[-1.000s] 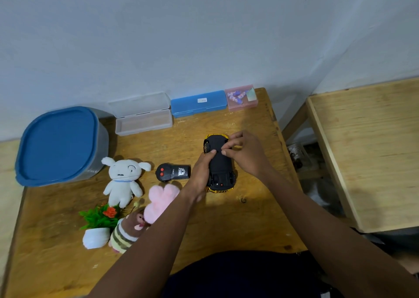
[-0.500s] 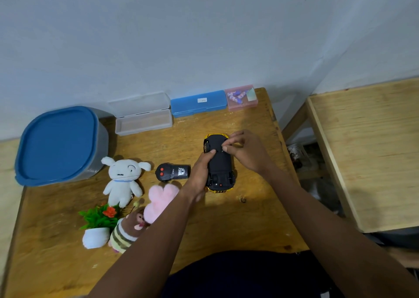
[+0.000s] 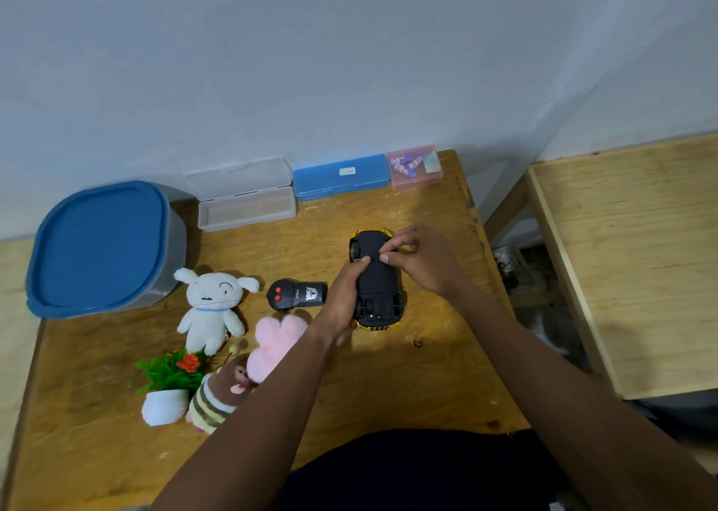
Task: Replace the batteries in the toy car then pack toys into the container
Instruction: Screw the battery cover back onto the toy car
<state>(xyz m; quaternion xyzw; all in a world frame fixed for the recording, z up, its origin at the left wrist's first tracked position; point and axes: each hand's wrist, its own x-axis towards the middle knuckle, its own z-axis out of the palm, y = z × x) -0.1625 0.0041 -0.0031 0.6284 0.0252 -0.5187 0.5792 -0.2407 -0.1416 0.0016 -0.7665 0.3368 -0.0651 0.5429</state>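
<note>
Black toy car point(image 3: 377, 277) belly-up, left hand point(image 3: 342, 297) gripping its 9 o'clock side, right hand point(image 3: 419, 262) pinching the underside. Forcing it could crack the plastic.

remote point(image 3: 297, 295) left of car point(image 3: 379, 277), right side bare

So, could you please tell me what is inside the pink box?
The pink box shows several small purple-and-white pieces and a pale block; whatever lies beneath them is covered.
</note>
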